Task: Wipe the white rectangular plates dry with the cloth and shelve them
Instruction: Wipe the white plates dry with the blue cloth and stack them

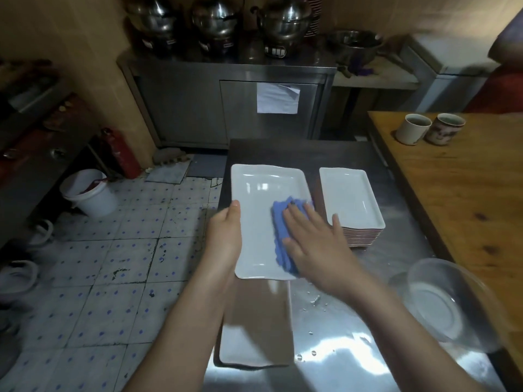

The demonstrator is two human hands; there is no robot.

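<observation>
- Steel table (325, 349): bears the plates.
- White plate (263, 193): mid-table, overlapping the far end of near plate (252, 346).
- Plate stack (351, 199): just right of it.
- Right hand (317, 244): fingers straight and spread, pressing down.
- Left hand (226, 233): grips white plate's left rim, thumb on top, fingers hidden beneath.
- Blue cloth (278, 219): under right hand, on white plate's right half.

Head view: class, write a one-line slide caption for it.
Left hand steadies a white rectangular plate while the right hand presses a blue cloth onto it.
</observation>
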